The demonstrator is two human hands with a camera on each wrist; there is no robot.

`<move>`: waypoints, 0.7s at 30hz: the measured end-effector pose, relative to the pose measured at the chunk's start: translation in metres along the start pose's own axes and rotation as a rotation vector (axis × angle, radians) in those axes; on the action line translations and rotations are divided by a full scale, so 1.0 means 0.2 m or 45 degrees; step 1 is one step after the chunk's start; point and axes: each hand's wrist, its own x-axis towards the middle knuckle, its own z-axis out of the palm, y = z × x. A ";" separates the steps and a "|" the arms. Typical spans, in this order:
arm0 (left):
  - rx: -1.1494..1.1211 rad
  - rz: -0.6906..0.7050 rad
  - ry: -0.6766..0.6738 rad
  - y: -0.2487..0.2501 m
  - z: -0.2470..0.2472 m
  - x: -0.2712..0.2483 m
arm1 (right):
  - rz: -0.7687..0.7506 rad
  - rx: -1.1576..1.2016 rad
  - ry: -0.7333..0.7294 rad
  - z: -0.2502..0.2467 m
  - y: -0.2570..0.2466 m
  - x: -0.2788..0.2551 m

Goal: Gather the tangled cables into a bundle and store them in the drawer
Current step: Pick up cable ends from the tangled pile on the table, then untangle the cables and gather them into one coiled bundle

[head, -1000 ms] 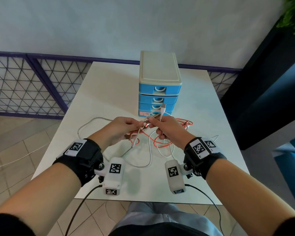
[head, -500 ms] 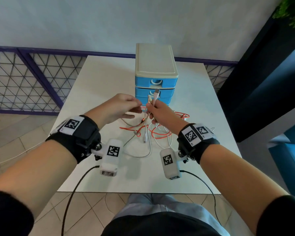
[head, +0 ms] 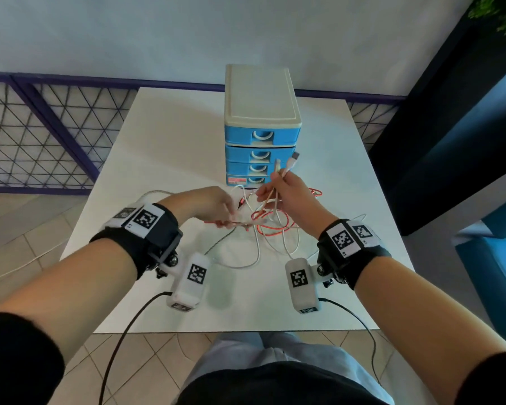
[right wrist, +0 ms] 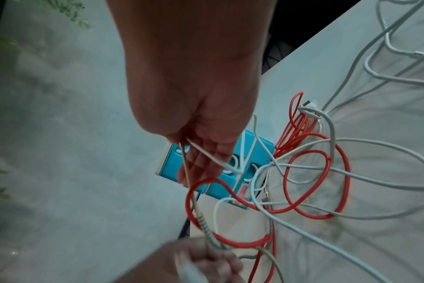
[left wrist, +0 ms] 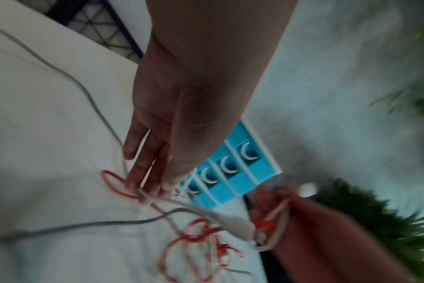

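Cables [head: 270,226] lie in a red and white tangle on the white counter [head: 158,147], just in front of the person and between both hands. Both arms reach forward over the near edge. The left hand [head: 208,207] is low, close to the counter, its fingers [left wrist: 143,168] reaching down into the tangle and pinching a thin cable end; the view is blurry there. The right hand [head: 287,194] is lifted higher, its fingers curled tight round a few cable ends, and 2 white plugs [head: 288,163] stick up past them. Long loops hang from it down to the counter. Behind the hands stands the blue drawer box [head: 262,124] with 4 drawers, all closed. Half a second ago the left hand was up high beside the right one; now it has dropped lower and moved away to the left.
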 end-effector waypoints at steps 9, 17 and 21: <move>0.095 -0.109 0.390 -0.45 0.18 0.21 | -0.043 0.061 0.022 -0.05 -0.06 0.00; -0.185 -0.399 0.488 -0.16 0.22 0.18 | 0.013 0.031 -0.013 0.02 -0.03 -0.02; -1.254 -0.420 -0.018 -0.07 0.25 0.14 | 0.006 -0.041 -0.016 0.04 -0.01 -0.02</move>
